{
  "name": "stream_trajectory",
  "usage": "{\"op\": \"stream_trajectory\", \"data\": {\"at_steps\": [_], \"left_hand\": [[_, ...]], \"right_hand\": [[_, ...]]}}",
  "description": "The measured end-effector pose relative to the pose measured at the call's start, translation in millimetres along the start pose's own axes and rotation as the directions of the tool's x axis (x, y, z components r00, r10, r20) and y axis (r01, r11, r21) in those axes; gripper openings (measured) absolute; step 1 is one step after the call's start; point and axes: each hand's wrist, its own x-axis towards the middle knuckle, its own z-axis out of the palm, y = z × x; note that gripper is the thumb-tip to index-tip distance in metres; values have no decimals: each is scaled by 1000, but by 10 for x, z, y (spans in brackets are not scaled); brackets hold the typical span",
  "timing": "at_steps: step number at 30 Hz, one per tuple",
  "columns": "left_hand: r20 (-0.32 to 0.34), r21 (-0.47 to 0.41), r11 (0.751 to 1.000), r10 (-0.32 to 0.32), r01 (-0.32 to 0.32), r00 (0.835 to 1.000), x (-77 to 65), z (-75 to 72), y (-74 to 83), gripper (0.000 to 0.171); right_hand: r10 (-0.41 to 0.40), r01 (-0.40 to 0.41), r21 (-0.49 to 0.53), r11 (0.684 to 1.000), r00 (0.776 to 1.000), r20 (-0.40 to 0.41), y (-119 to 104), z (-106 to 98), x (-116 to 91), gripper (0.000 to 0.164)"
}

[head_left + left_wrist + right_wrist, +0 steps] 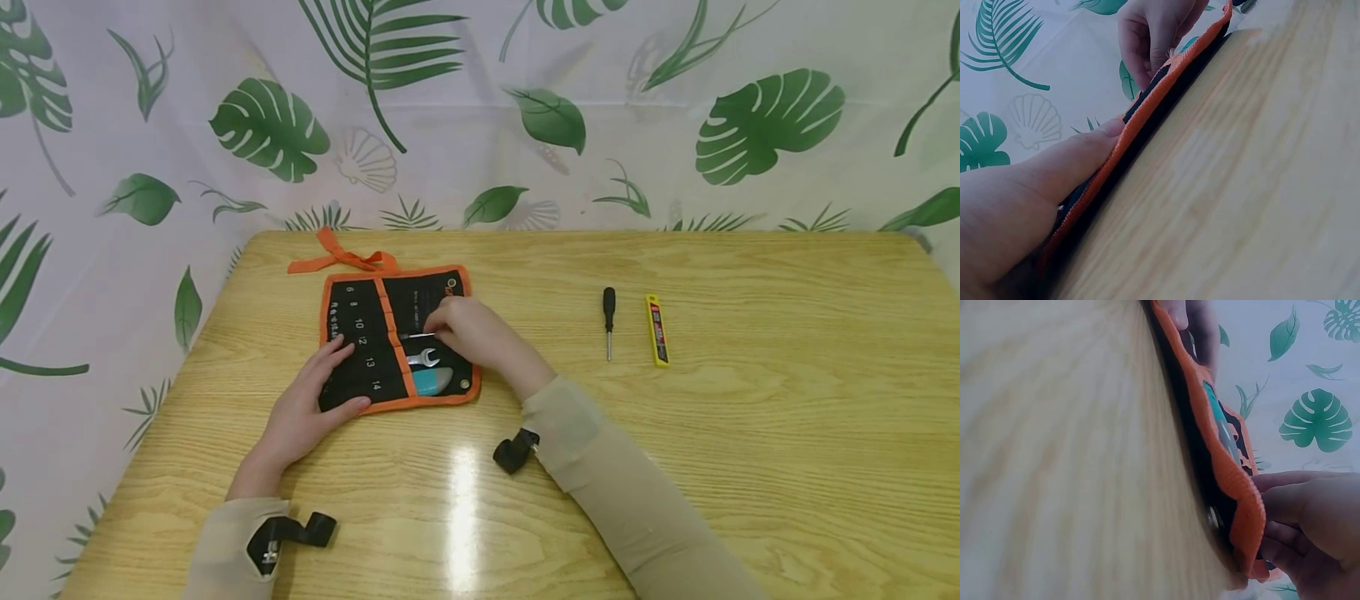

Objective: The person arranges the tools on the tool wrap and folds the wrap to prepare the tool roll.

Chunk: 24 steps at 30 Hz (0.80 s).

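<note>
A black tool pouch (348,377) with orange trim lies unfolded on the table, its pockets printed with numbers. My left hand (303,408) rests on its near left corner with the fingers spread, and the thumb lies along the orange edge. Over the pouch's right part, my right hand (472,333) pinches a thin silver tool (417,336) that sticks out of a pocket; its kind is hidden by the pocket and fingers. Nearer to me, an open-end wrench (424,358) and a teal-and-grey tool (432,382) sit in other pockets.
To the right lie a black-handled screwdriver (609,321) and a yellow flat case (657,330) with a dark label. An orange tie strap (341,257) extends from the pouch's far edge. A leaf-print cloth (480,117) hangs behind the wooden table (787,417).
</note>
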Motion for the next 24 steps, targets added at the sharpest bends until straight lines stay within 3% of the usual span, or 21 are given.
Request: {"op": "stream_trajectory", "data": {"at_steps": [7, 15, 24], "left_hand": [[-2, 3, 1000, 16, -16, 1000, -4, -1, -15, 77], [13, -14, 999, 47, -47, 999, 7, 1, -1, 76], [19, -20, 999, 42, -42, 999, 8, 3, 7, 76]], "right_hand": [[-2, 2, 24, 1000, 1000, 17, 1, -18, 11, 17], [6, -16, 98, 995, 995, 97, 64, -114, -23, 16], [41, -69, 148, 987, 983, 180, 145, -350, -126, 25]]}}
